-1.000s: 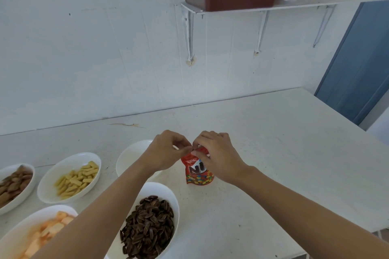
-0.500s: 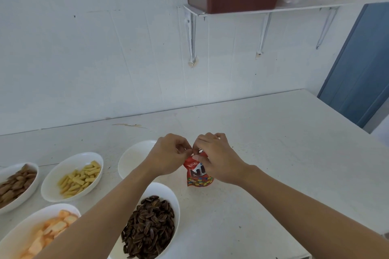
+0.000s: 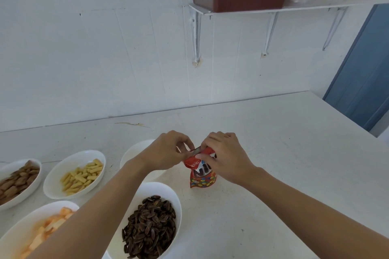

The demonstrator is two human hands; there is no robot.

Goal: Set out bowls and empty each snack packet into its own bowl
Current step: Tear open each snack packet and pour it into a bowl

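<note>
Four white bowls on the worktop (image 3: 273, 153) stand filled: brown-snack bowl (image 3: 34, 185), yellow-stick bowl (image 3: 63, 164), orange-piece bowl (image 3: 27, 223) and sunflower-seed bowl (image 3: 155, 189); a fifth bowl (image 3: 132, 155), partly hidden behind the left hand (image 3: 166, 151), appears empty. One red candy packet (image 3: 202, 176), upright just right of the fifth bowl, is pinched at its top seam by the left hand and right hand (image 3: 227, 157), a silvery strip showing between them. Status, by judgement: four packets emptied, the last one being torn open, its pour into the fifth bowl outstanding.
</note>
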